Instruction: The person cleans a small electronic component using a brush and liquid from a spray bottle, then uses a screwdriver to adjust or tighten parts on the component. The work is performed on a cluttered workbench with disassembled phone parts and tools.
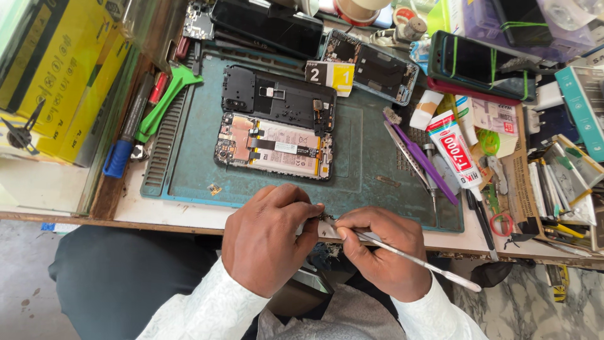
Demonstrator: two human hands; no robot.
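- My right hand (380, 252) grasps a thin metal spudger (415, 259), below the teal rubber work mat (358, 170)
- My left hand (267, 238) pinches a tiny part, hidden

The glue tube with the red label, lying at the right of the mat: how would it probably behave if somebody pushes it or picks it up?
The glue tube lies flat with a rounded body, so a sideways push might make it roll a little. Its long thin black nozzle would likely swing around and knock the tweezers beside it. It looks soft-walled, so a firm grip could probably squeeze glue out.
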